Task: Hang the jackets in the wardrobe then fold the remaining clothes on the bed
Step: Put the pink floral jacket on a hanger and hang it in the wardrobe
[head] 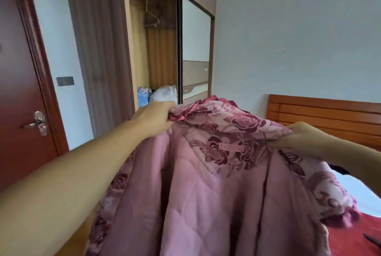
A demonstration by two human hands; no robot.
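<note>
A pink quilted jacket with a dark rose pattern and a satin-trimmed collar hangs spread in front of me, lining side facing me. My left hand grips the collar's left end. My right hand pinches the right shoulder. Beyond the jacket stands the open wardrobe, with empty wire hangers on its rail. The bed with a red cover lies low at the right, mostly hidden by the jacket.
A dark red door with a metal handle is at the left. Blue and white bundles sit on the wardrobe floor. A sliding mirror door covers the wardrobe's right half. The wooden headboard is at the right.
</note>
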